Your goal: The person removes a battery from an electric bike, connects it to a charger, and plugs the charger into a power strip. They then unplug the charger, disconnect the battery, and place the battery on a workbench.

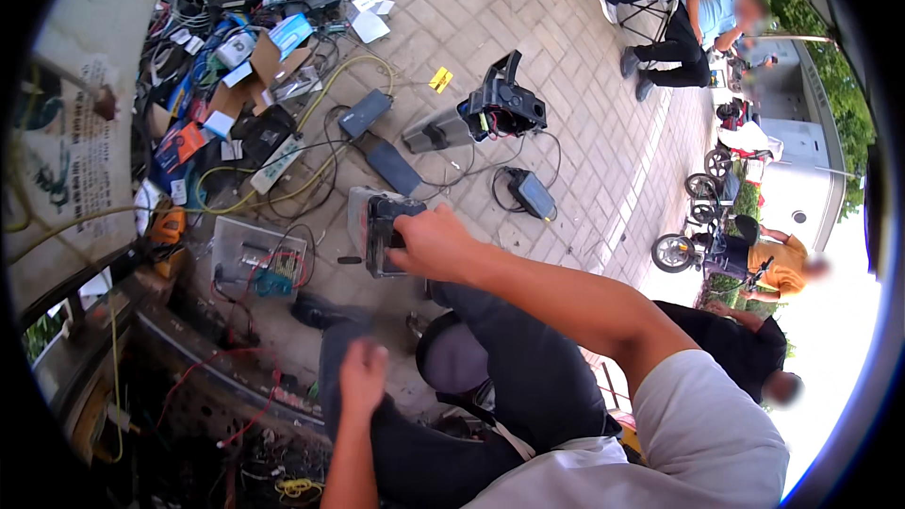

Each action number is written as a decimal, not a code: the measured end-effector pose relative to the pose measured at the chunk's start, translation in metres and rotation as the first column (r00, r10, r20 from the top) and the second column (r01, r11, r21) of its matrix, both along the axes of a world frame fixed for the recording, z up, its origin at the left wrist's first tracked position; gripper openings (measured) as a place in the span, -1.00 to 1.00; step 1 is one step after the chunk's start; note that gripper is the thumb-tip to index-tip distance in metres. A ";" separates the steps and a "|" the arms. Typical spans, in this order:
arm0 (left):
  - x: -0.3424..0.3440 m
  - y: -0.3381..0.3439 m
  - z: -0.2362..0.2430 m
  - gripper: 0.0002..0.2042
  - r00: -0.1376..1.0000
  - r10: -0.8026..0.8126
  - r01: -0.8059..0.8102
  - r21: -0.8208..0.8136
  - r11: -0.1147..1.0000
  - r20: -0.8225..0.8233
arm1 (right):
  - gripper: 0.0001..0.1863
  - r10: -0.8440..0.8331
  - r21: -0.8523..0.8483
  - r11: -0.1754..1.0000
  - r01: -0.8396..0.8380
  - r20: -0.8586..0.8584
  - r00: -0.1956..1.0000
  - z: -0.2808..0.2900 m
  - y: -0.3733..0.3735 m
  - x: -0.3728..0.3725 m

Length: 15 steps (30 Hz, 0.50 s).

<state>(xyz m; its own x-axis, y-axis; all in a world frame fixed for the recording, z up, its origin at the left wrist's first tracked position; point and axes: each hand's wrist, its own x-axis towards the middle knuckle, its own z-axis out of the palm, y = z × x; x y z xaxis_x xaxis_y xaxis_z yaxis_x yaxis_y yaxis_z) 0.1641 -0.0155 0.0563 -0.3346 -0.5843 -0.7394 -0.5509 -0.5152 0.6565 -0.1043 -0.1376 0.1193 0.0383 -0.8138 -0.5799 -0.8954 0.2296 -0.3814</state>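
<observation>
Clock taken from the boxy black-and-grey unit (382, 234), which is placed on or just over the paving in front of the knees; whether it's lifted can't be told. Its 3 o'c side is gripped by the R hand (436, 243), fingers closed on the edge, prob. so it's steadied w/o its top being fully covered. The L hand (363, 379) is seen at 6 o'c, blurred, fingers curled, well apart from the unit; whether anything is gripped there can't be told. At 9 o'c a clear tray (224, 250) is set beside the feet, w/ small parts & wires inside, prob. so loose bits are kept together within L reach. A white power strip (277, 166) is laid at 10 o'c, apparently so current can be had close by; the yellow cord (325, 94) is left slack around it. At 12 o'c a flat dark slab (394, 168) and, beyond, a grey block (365, 114) are laid on the paving. A grey housing w/ black head (509, 111) is rested at approx 1–2 o'c, its innards exposed; a black adapter (532, 193) is placed between 2 & 3 o'c, its lead looped, maybe for slack.
</observation>
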 end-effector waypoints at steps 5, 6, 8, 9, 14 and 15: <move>-0.044 -0.088 -0.084 -0.53 0.909 0.358 -0.401 -0.208 0.892 -0.213 | -0.71 0.111 -0.205 0.977 -0.061 0.240 0.965 -0.016 0.012 -0.029; -0.052 -0.107 -0.076 -0.53 0.974 0.142 -0.202 -0.384 0.901 -0.179 | -0.72 0.094 -0.344 0.939 0.020 0.313 0.945 -0.025 0.017 -0.034; -0.053 -0.130 -0.043 -0.52 0.965 -0.260 0.224 -0.646 0.729 0.041 | -0.69 0.101 -0.555 0.803 0.215 0.483 0.870 -0.040 0.034 -0.042; -0.045 -0.133 -0.038 -0.53 0.948 -0.309 0.277 -0.677 0.682 0.076 | -0.58 0.153 -0.610 0.750 0.257 0.538 0.829 -0.054 0.040 -0.048; -0.035 -0.106 -0.014 -0.57 0.919 -0.313 0.383 -0.726 0.571 0.239 | -0.48 0.196 -0.697 0.558 0.450 0.637 0.745 -0.100 0.088 -0.054; -0.040 -0.097 -0.009 -0.58 0.929 -0.266 0.367 -0.736 0.569 0.258 | -0.47 0.120 -0.686 0.552 0.474 0.628 0.769 -0.097 0.096 -0.054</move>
